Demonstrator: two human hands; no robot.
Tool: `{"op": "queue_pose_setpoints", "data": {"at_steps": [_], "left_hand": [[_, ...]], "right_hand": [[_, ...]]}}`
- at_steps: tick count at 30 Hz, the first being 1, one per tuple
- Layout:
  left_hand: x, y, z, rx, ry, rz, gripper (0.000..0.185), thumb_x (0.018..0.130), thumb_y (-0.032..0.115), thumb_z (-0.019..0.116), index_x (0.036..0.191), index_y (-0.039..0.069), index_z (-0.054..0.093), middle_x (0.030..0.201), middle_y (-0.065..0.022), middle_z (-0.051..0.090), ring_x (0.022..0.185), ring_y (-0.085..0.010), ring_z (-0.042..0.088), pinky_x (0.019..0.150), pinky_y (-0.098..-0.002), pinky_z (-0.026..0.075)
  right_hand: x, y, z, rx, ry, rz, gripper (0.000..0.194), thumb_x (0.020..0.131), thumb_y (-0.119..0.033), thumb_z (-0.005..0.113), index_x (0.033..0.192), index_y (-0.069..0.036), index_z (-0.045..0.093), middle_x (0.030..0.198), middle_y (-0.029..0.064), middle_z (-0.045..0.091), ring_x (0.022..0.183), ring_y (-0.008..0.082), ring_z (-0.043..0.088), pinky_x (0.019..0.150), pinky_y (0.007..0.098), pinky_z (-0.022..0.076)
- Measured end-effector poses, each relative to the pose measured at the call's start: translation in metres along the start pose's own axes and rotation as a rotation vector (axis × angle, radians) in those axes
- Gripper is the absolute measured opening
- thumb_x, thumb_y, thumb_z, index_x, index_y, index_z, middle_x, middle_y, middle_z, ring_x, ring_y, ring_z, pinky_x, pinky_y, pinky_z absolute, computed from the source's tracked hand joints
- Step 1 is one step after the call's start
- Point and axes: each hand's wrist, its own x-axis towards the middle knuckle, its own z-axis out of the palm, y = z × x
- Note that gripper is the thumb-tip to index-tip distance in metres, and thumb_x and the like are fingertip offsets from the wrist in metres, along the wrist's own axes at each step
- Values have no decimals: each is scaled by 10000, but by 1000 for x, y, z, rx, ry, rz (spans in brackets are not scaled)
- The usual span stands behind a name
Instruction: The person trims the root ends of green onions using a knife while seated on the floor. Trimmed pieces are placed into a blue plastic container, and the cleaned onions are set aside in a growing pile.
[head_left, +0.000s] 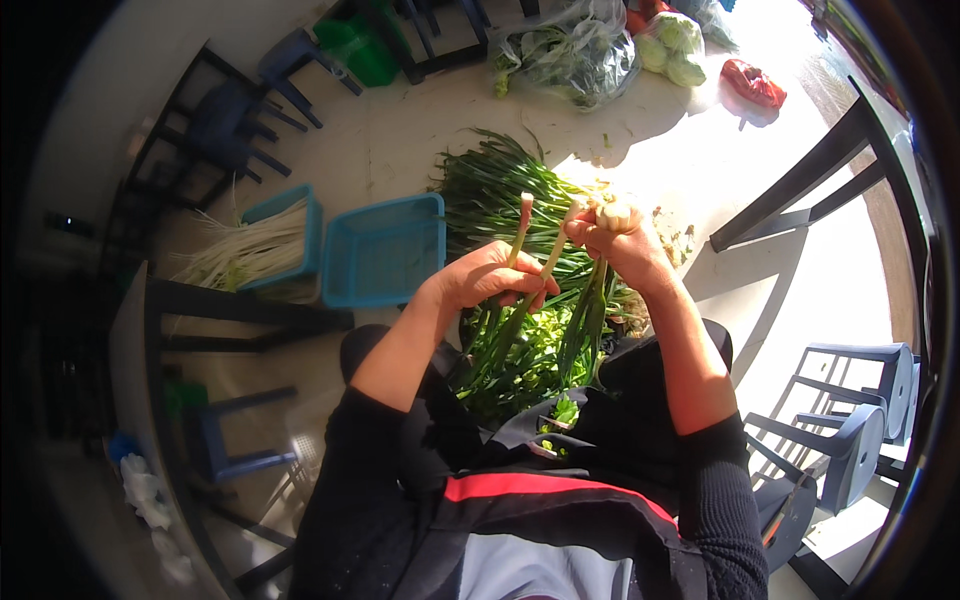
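My left hand (491, 277) holds green stalks, one with a reddish cut end (525, 214) pointing up and a pale one slanting between both hands. My right hand (619, 240) grips several stalks with pale bulbous ends (616, 215); their green leaves (589, 315) hang below it. Behind the hands a heap of long green leafy stalks (495, 184) lies on the floor. Between my knees, under the hands, are cut bright green leaves (544, 345); what holds them is mostly hidden. A few leaf bits (564, 412) rest on my dark apron.
A blue plastic basket (384, 295) stands at the left, beside another blue basket (313, 232) of pale stalks (255, 244). Bagged greens (570, 60), bagged cabbages (675, 49) and a red bag (754, 84) lie farther back. Plastic stools (855, 450) and dark table legs (795, 176) flank me.
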Motion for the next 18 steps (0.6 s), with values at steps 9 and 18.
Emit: {"op": "queue_pose_setpoints", "data": {"at_steps": [9, 18], "left_hand": [[-7, -8, -16, -131, 74, 40, 262, 935, 204, 608, 1009, -37, 680, 749, -62, 654, 680, -111, 600, 542, -210, 407], [-5, -20, -21, -362, -146, 27, 284, 959, 191, 550, 1016, -65, 659, 687, -43, 586, 522, -74, 449, 484, -210, 338]], "right_hand": [[8, 13, -13, -106, 96, 153, 179, 896, -199, 688, 828, -39, 646, 611, -34, 504, 547, 57, 453, 495, 231, 372], [-9, -6, 2, 43, -74, 57, 159, 875, -168, 701, 883, -12, 674, 701, 12, 634, 572, 89, 583, 532, 237, 468]]}}
